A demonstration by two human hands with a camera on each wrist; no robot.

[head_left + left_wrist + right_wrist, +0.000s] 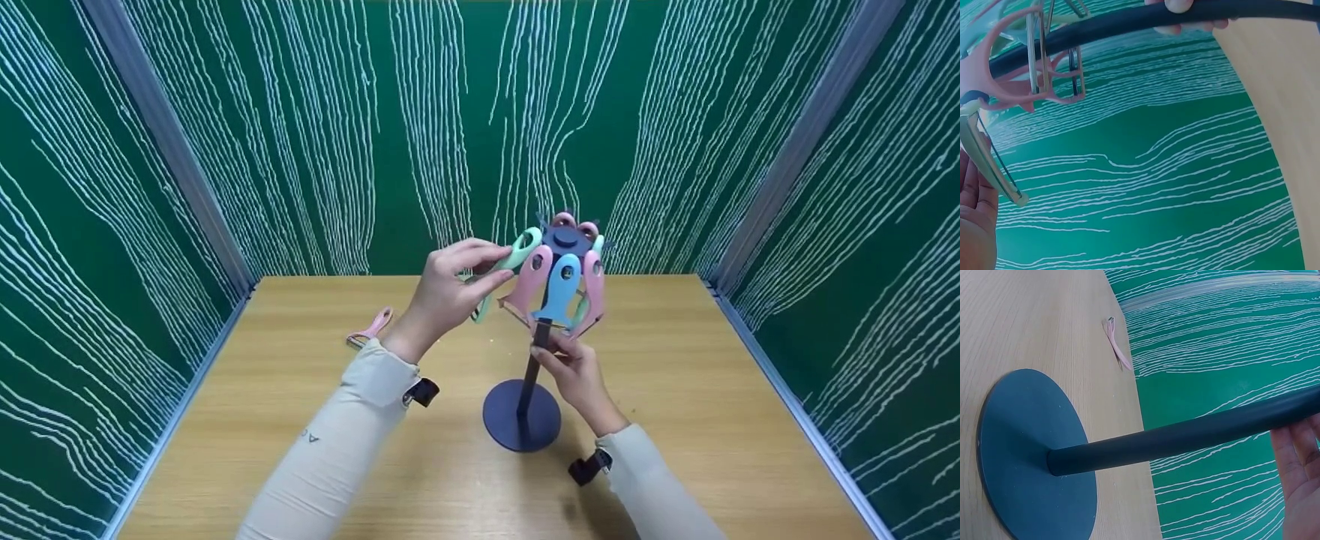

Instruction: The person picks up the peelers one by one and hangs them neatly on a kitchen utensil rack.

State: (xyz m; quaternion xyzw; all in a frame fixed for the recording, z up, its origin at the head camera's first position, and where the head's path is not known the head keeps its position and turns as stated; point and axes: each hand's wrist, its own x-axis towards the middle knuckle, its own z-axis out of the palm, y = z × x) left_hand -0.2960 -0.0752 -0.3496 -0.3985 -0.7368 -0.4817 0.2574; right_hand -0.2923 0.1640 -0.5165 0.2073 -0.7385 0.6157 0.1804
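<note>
My left hand (457, 289) pinches a green peeler (521, 251) between thumb and fingers, its handle loop close beside the rack's top. In the left wrist view the peeler's blade end (995, 163) points away from the post. My right hand (577, 371) holds the dark post (531, 382) of the stand below the hanging peelers; its fingers (1294, 444) show against the post in the right wrist view. From the stand's top disc (565, 238) hang several peelers, among them a blue peeler (561, 289) in front with a pink peeler (529, 277) on its left.
The stand's round dark base (502, 416) is on the wooden table (712, 390). A loose pink peeler (376, 324) lies on the table at left, behind my left forearm. Green walls with white wavy lines (427, 112) enclose the table at the back and sides.
</note>
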